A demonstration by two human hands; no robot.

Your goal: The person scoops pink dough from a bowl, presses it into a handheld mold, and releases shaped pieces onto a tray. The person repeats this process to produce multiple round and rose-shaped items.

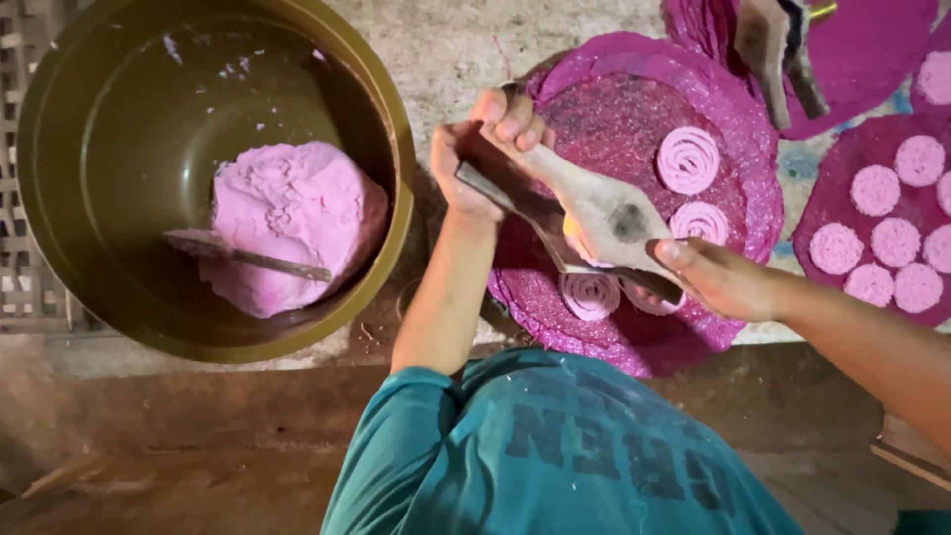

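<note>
A rough, pale concrete floor (446, 45) carries everything here. On its left part sits a big olive-green basin (391, 119), beside a slatted grate (25, 149) at the left edge. To the right, round magenta woven mats (733, 129) lie flat on the floor, overlapping at their edges. Nearer the person, the floor turns to dusty brown ground (198, 436).

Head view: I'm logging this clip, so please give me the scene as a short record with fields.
left hand: grips the handle end of the wooden press
right hand: holds the press's other end
below press: pink dough spirals on a round magenta mat
basin: olive, holds a pink dough lump and a stick
</note>
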